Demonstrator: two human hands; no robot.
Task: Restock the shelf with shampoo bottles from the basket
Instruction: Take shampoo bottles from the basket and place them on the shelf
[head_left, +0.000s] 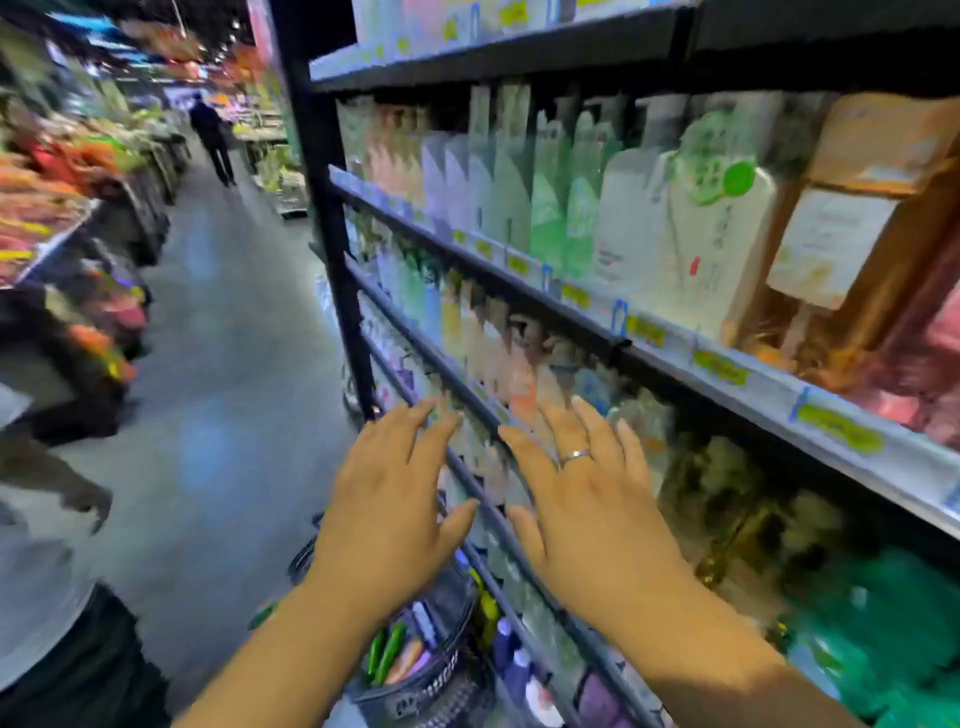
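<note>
Hovering spread and empty before the shelf (613, 347), the left hand (389, 512) and right hand (592, 512) should drop to the basket (431, 691) below and grip one bottle (390, 653) firmly.

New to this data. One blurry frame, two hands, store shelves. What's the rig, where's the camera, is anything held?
There is no robot here: a person works with two bare hands, filmed by one wide-angle camera worn on the head, looking forward and down. The left hand and the right hand, which wears a silver ring, are spread open in front of the black metal store shelves; neither has a grip on anything. The shelves carry rows of pale shampoo bottles, blurred by motion. Below the hands sits a dark mesh shopping basket holding more bottles. To the left runs a grey aisle floor.
</note>
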